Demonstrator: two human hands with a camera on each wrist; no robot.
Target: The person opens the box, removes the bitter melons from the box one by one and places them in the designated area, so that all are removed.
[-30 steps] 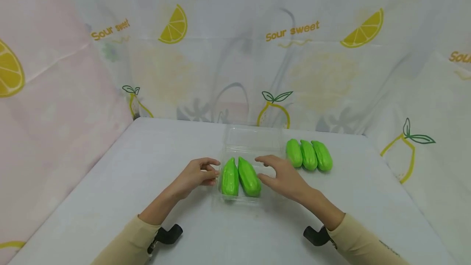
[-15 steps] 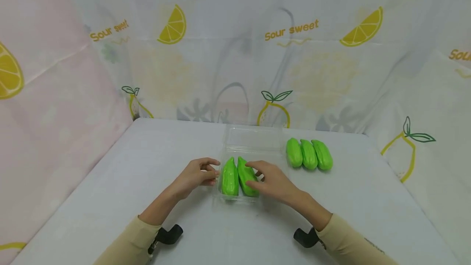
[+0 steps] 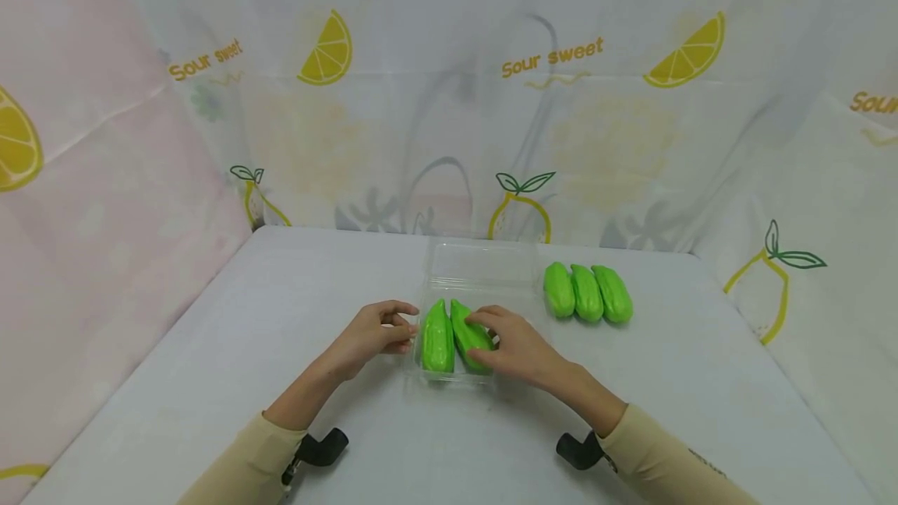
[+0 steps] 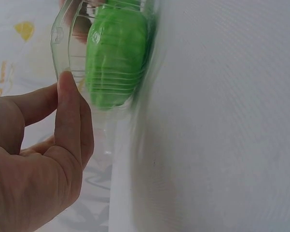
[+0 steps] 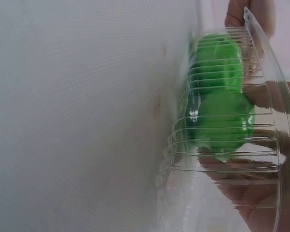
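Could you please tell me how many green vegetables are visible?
5. The clear container holds a left vegetable and a right vegetable, partly behind the right hand; three more vegetables lie on the table to the container's right.

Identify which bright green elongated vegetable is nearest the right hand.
The bright green elongated vegetable on the right in the clear plastic box: the right hand curves over it. The left boxed vegetable and the three vegetables outside lie apart from that hand.

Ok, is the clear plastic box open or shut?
Open: the box has its lid folded back, not over the two green vegetables inside.
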